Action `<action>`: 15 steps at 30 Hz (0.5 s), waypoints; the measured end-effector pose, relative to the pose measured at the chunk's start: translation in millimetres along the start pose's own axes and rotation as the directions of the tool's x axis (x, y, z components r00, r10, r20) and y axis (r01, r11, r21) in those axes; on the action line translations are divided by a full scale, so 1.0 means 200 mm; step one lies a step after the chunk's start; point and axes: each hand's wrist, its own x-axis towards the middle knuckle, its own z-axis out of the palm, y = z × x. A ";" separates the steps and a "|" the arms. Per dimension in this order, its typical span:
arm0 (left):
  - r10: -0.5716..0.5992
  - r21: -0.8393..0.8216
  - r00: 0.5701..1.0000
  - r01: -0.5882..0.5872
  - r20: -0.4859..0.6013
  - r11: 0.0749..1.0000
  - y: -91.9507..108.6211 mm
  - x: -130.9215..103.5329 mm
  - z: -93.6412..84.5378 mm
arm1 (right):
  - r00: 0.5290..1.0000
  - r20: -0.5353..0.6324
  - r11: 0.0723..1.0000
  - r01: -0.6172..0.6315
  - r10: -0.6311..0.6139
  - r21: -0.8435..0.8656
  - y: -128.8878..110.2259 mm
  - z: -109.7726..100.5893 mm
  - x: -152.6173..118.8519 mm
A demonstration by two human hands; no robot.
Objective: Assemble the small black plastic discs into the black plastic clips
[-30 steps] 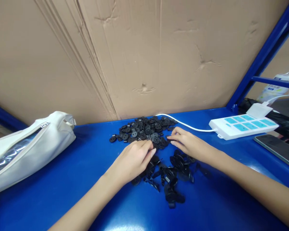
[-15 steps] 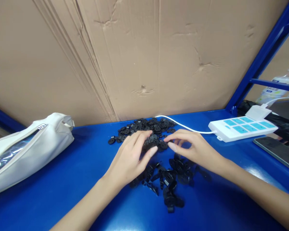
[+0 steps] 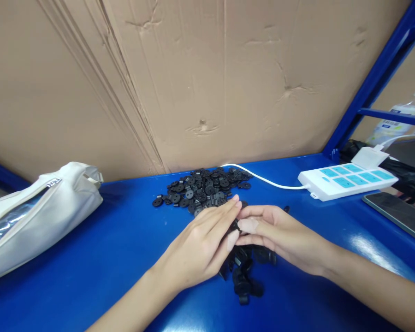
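Observation:
My left hand (image 3: 207, 240) and my right hand (image 3: 280, 235) meet at the fingertips over the blue table. Between them they pinch a small black plastic part (image 3: 234, 226), mostly covered by the fingers. Just behind the hands lies a heap of round black plastic discs with holes (image 3: 207, 184), some with small tabs. In front of and beneath the hands is a second, looser group of black plastic parts (image 3: 244, 281), partly hidden by my fingers.
A white power strip (image 3: 347, 180) with blue sockets stands at the right, its white cable running behind the heap. Near it lies a dark phone (image 3: 397, 214). On the left rests a white zipped bag (image 3: 65, 207). Cardboard (image 3: 193, 83) walls off the back, beside a blue metal frame (image 3: 370, 78).
Both hands have come nearer to me from the disc heap and closed together at the fingertips, with a small black part between them. More of the heap shows now.

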 end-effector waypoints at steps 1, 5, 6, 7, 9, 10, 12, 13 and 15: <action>0.002 -0.004 1.000 -0.002 0.010 1.000 0.00 0.00 0.00 | 1.000 0.005 1.000 -0.007 0.007 0.014 0.00 0.00 0.00; 0.010 -0.017 0.998 -0.009 0.056 1.000 0.01 0.00 0.00 | 0.999 0.048 1.000 -0.011 0.011 0.008 0.00 0.00 -0.01; 0.009 -0.012 0.998 -0.008 0.062 1.000 0.01 0.00 0.00 | 0.998 0.056 1.000 -0.013 0.013 0.004 0.00 0.00 -0.01; 0.008 -0.005 0.998 -0.008 0.065 1.000 0.01 0.00 0.01 | 0.998 0.062 1.000 -0.019 0.018 0.000 -0.01 0.00 -0.01; 0.008 0.007 0.998 -0.009 0.064 1.000 0.02 0.00 0.01 | 0.996 0.078 0.999 -0.033 0.033 0.005 -0.01 0.00 -0.02; 0.008 0.007 0.998 -0.008 0.067 1.000 0.02 0.00 0.01 | 0.995 0.091 0.999 -0.037 0.036 0.012 -0.01 0.00 -0.02; 0.012 -0.004 0.997 -0.011 0.080 1.000 0.03 0.00 0.01 | 0.991 0.123 0.998 -0.051 0.048 0.021 -0.01 0.01 -0.02; 0.015 -0.008 0.996 -0.015 0.087 1.000 0.04 0.00 0.01 | 0.989 0.135 0.998 -0.060 0.057 0.020 -0.01 0.01 -0.02; 0.028 -0.003 0.994 -0.028 0.104 1.000 0.05 0.01 0.01 | 0.989 0.134 0.997 -0.071 0.069 0.013 0.00 0.02 -0.03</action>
